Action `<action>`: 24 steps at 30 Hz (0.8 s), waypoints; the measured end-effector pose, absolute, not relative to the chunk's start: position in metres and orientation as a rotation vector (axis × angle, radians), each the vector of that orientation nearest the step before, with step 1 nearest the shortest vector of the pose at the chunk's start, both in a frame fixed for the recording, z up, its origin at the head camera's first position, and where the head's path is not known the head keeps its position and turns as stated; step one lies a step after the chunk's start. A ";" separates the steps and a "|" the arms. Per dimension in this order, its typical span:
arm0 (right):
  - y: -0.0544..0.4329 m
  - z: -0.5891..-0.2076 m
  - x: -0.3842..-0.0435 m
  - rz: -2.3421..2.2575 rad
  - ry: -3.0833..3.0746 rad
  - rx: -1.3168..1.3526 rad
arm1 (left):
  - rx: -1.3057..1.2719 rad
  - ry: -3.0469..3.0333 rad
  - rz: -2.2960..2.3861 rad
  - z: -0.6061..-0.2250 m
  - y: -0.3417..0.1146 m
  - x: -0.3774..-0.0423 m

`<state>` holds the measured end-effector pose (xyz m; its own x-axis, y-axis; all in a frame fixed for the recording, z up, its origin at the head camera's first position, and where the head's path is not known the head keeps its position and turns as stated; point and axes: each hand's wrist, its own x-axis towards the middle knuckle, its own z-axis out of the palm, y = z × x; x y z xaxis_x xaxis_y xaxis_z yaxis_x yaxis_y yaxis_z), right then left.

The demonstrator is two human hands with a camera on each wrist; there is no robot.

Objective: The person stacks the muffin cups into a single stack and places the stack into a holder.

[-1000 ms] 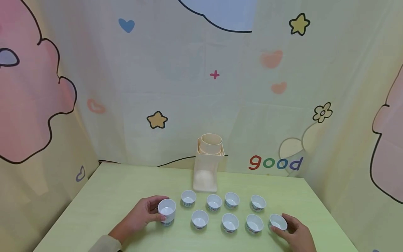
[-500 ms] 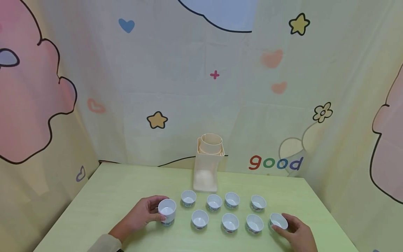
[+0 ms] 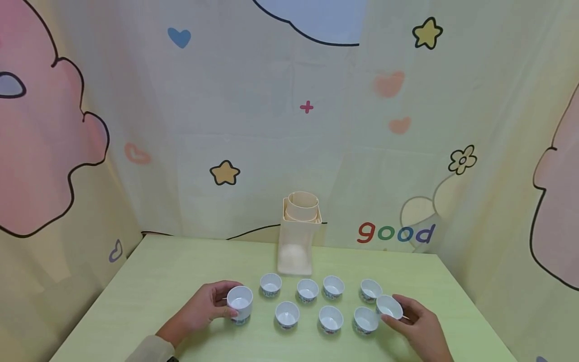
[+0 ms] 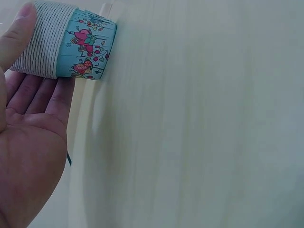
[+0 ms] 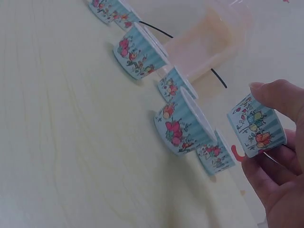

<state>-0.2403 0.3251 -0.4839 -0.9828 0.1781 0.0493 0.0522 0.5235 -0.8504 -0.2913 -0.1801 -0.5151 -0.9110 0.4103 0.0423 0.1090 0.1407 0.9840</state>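
My left hand [image 3: 210,307] grips a stack of nested paper baking cups [image 3: 239,300] at the left. In the left wrist view the many stacked rims of the stack [image 4: 45,40] show above a blue, flower-printed lowest cup. My right hand [image 3: 420,322] pinches a single baking cup [image 3: 389,306] between thumb and fingers. The right wrist view shows this held cup [image 5: 256,126] raised off the table, fruit print outward. Beside it stand two baking cups, a front one [image 3: 365,320] and a back one [image 3: 371,290].
Several more baking cups, such as one at the front [image 3: 287,314] and one at the back [image 3: 271,284], stand upright in two loose rows on the pale table [image 3: 181,261]. Behind them is a cream-coloured holder [image 3: 295,251] with a round tube on top, against a printed cloth [image 3: 253,100].
My right hand has lifted its cup and moved left and away from me, close to the right end of the rows. My left hand and its stack have stayed in place.
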 end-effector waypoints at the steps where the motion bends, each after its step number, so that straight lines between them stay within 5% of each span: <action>1: 0.322 -0.482 -0.240 1.482 -2.614 -0.186 | 0.509 2.181 1.846 -0.515 -0.180 -0.291; 24: 0.267 -0.456 -0.239 1.701 -2.528 0.048 | 0.536 2.168 1.858 -0.517 -0.181 -0.292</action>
<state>-0.2387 0.2670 -0.4563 -0.9951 0.0266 0.0953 -0.0783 0.3774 -0.9227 -0.2919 -0.1812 -0.5165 -0.9050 0.4214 0.0580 0.1217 0.1260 0.9845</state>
